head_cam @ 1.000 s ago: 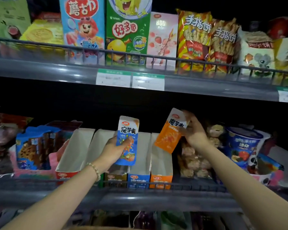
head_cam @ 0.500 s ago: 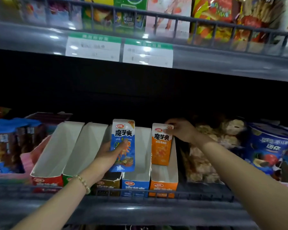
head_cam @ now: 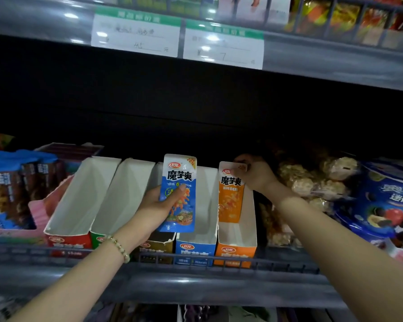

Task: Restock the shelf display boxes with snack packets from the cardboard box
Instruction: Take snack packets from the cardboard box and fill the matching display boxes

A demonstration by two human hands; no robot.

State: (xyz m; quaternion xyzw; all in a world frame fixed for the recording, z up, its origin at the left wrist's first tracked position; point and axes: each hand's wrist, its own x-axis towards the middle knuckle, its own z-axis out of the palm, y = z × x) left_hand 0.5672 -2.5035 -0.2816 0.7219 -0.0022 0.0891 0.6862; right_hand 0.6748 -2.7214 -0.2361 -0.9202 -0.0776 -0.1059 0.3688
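Note:
My left hand [head_cam: 159, 206] grips a blue snack packet [head_cam: 179, 194] upright, in front of the blue display box [head_cam: 193, 248]. My right hand [head_cam: 254, 174] pinches the top corner of an orange snack packet [head_cam: 229, 196], which stands upright inside the orange display box [head_cam: 239, 249] near its back. To the left stand a brown display box [head_cam: 156, 247], a green display box [head_cam: 123, 196] and a red display box [head_cam: 77, 201], their white insides showing. The cardboard box is out of view.
A wire rail [head_cam: 196, 261] runs along the shelf's front edge. Chocolate snack packs [head_cam: 12, 189] fill the left side; bagged round snacks [head_cam: 312, 182] and blue cookie tubs [head_cam: 386, 201] sit on the right. The upper shelf with price tags [head_cam: 177, 38] hangs overhead.
My right hand has lowered the orange packet from a tilted position in the air into the orange box, standing it upright. My left hand still holds the blue packet by the blue box. The view has moved closer.

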